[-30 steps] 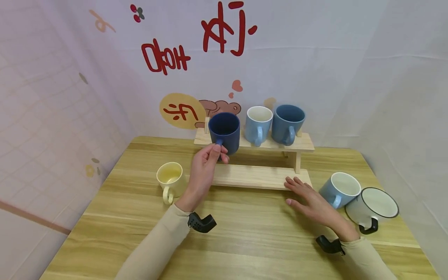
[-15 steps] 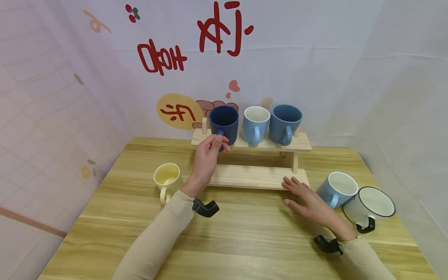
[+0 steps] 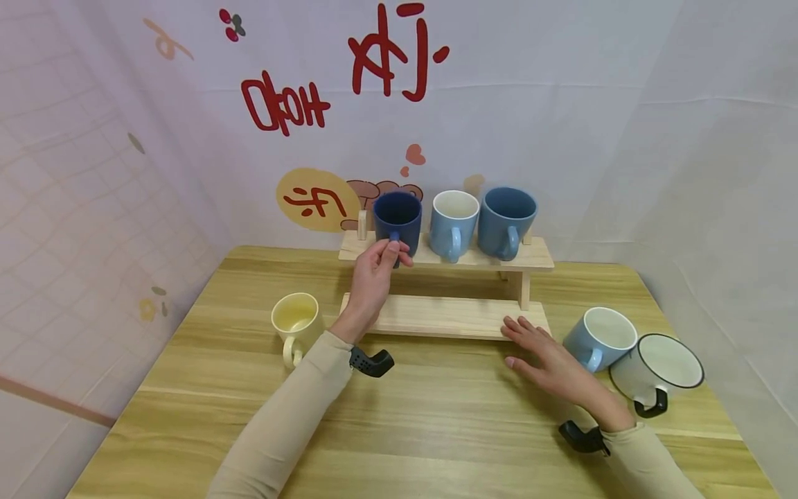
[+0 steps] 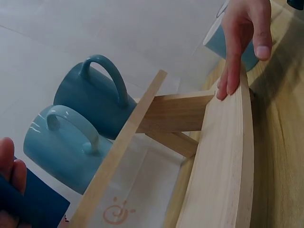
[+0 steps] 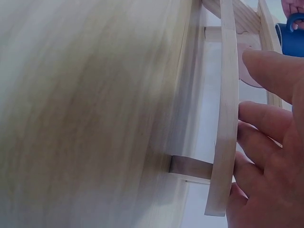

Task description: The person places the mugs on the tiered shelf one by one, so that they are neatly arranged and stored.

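Observation:
My left hand (image 3: 373,276) pinches the handle of a dark blue mug (image 3: 406,231) between thumb and fingers. That mug stands upright at the left end of the upper shelf of a two-tier wooden rack (image 3: 445,315). To its right on the same shelf are a light blue mug (image 3: 447,234) with a white inside and a steel-blue mug (image 3: 494,234), handles facing forward. With fingers spread and fairly straight, my right hand (image 3: 551,362) touches the right end of the lower board. In the right wrist view, its fingertips (image 5: 247,111) lie against the board's edge.
On the wooden table (image 3: 424,430), a yellow mug (image 3: 308,333) stands left of the rack. At the right, a light blue mug (image 3: 582,339) and a white mug (image 3: 636,374) with black rim and handle stand side by side. White printed cloth (image 3: 561,125) rises behind.
My left hand has moved the dark blue mug back and onto the upper shelf, in line with the other two mugs. The right hand has stayed on the lower board. The head view has shifted slightly.

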### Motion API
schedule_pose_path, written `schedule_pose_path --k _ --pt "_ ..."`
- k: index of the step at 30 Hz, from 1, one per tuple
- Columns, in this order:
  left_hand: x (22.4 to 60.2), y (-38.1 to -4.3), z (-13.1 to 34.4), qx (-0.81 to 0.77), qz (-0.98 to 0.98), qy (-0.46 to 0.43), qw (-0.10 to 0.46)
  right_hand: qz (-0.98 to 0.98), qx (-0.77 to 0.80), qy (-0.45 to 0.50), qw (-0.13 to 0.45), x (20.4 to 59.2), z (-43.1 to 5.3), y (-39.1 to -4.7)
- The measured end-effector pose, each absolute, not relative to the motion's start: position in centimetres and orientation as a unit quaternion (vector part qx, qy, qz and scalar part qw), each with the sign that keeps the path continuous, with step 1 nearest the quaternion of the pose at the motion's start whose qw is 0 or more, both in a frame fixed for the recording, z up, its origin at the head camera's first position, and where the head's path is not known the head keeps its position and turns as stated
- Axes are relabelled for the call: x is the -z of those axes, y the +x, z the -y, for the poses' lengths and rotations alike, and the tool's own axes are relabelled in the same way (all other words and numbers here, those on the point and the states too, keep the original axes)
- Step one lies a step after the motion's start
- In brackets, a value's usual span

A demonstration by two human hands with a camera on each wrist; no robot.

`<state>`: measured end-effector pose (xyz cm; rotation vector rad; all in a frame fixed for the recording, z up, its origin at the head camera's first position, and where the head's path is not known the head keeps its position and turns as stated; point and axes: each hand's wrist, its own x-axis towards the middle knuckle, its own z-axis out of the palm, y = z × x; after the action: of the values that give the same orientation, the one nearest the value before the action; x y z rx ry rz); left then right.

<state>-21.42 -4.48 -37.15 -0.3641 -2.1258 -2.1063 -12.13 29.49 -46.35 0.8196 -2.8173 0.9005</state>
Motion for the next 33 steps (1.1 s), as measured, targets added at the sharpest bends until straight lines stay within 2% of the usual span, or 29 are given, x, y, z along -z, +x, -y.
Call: schedule_pose_path --k 12,24,33 --pt "37.8 -22.6 4.2 0.689 0.71 -0.133 0.056 0.916 -0.294 0.27 0.037 46.8 -29.8 -12.2" --pt "37.3 -22.9 4.6 0.685 0.716 -0.134 0.022 0.918 -0.29 0.269 0.035 46.7 -29.8 -12.2" --pt "37.2 -22.7 5.1 0.682 0.723 -0.099 0.051 0.918 -0.289 0.268 0.037 46.6 -29.7 -12.1"
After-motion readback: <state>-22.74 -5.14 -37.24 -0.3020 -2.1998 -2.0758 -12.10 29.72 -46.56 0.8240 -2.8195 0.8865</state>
